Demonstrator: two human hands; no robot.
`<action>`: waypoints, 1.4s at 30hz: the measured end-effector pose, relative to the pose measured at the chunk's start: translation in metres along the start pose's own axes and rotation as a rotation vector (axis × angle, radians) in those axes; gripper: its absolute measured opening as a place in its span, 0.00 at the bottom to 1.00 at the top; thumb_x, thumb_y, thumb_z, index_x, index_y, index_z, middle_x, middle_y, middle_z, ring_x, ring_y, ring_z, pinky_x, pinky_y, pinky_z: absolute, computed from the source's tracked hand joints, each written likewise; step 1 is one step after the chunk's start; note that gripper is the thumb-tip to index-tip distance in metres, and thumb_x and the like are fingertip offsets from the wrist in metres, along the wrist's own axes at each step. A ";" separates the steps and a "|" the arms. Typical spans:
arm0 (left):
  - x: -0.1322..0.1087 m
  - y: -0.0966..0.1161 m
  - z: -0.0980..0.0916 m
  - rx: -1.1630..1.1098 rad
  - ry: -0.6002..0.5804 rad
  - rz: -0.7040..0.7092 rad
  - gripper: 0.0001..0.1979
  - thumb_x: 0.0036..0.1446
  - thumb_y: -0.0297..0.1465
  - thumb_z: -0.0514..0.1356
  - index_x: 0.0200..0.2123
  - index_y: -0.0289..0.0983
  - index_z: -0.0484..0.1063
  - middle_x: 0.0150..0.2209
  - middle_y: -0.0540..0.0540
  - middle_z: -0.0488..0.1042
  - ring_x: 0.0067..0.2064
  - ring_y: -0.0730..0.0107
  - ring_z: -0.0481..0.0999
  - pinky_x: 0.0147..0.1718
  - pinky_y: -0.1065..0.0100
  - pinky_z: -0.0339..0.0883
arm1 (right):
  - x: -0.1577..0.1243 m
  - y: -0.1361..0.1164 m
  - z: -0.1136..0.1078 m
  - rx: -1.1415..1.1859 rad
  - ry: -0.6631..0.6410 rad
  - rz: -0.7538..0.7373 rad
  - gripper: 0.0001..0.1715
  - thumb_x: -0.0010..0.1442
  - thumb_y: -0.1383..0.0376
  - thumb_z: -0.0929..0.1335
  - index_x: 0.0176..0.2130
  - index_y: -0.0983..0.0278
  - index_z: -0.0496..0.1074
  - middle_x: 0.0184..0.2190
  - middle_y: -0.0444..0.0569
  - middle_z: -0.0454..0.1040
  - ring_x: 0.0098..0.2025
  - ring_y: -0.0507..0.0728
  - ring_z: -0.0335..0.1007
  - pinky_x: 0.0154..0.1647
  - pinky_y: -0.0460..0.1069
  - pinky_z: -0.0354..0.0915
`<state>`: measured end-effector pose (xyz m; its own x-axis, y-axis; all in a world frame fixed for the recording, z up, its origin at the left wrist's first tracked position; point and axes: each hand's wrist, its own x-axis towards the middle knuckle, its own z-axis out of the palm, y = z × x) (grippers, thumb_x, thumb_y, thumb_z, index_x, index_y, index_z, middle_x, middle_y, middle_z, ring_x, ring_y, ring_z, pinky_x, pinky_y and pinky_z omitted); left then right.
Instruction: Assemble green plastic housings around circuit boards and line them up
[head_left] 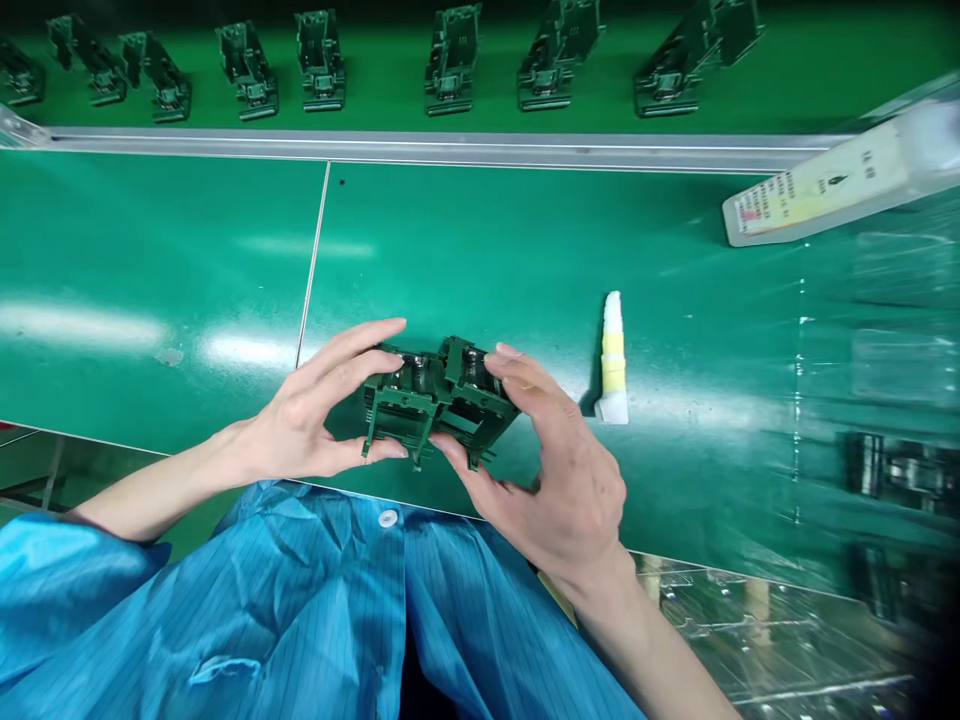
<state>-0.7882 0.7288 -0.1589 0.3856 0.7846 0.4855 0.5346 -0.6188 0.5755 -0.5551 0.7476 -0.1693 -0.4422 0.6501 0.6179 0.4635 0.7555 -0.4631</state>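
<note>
Above the near part of the green bench, my left hand (pixel 315 405) pinches a dark green plastic frame assembly (pixel 405 405) between thumb and fingers. A similar frame assembly (pixel 480 400), tilted to the right, is gripped by my right hand (pixel 562 460), thumb below and fingers on top. The two assemblies meet at their inner edges; whether they are joined I cannot tell. Both have dark rounded parts at the top, an open window and small legs pointing down. My fingertips cover part of their outer sides.
A yellow-and-white wrapped stick (pixel 613 360) lies right of my hands. Farther right a labelled white bottle (pixel 832 185) rests on its side near the metal rail (pixel 450 148). Several similar assemblies (pixel 321 60) stand behind the rail. Clear plastic trays (pixel 900 365) occupy the right side.
</note>
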 end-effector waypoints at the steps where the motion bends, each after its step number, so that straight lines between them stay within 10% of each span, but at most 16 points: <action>1: 0.000 0.000 0.000 0.036 0.022 -0.001 0.32 0.55 0.45 0.67 0.58 0.36 0.65 0.59 0.29 0.70 0.59 0.51 0.73 0.54 0.50 0.73 | 0.000 0.000 0.000 0.003 0.009 -0.013 0.38 0.56 0.66 0.76 0.61 0.67 0.60 0.52 0.64 0.76 0.58 0.68 0.72 0.55 0.62 0.76; 14: 0.000 0.001 0.002 0.187 0.202 0.101 0.28 0.59 0.43 0.65 0.58 0.38 0.66 0.55 0.34 0.73 0.54 0.55 0.76 0.49 0.56 0.74 | 0.008 0.005 0.010 0.024 0.216 -0.180 0.40 0.54 0.73 0.76 0.61 0.66 0.61 0.53 0.61 0.76 0.60 0.68 0.70 0.57 0.62 0.75; 29: 0.001 -0.003 0.012 0.188 0.327 0.272 0.26 0.61 0.27 0.60 0.62 0.36 0.64 0.65 0.33 0.65 0.58 0.59 0.75 0.47 0.60 0.75 | 0.002 0.017 0.018 -0.097 0.413 -0.323 0.09 0.58 0.73 0.68 0.39 0.62 0.68 0.61 0.50 0.70 0.60 0.63 0.71 0.52 0.60 0.78; 42: -0.004 -0.006 0.014 0.169 0.336 0.264 0.22 0.65 0.32 0.56 0.61 0.42 0.65 0.64 0.36 0.67 0.54 0.58 0.77 0.43 0.59 0.78 | -0.011 0.022 0.020 -0.121 0.430 -0.332 0.23 0.59 0.71 0.68 0.52 0.53 0.70 0.61 0.46 0.71 0.55 0.64 0.75 0.46 0.67 0.79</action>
<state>-0.7826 0.7294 -0.1736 0.2744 0.5280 0.8037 0.5766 -0.7592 0.3019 -0.5553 0.7588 -0.1995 -0.2380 0.2671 0.9338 0.4490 0.8828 -0.1381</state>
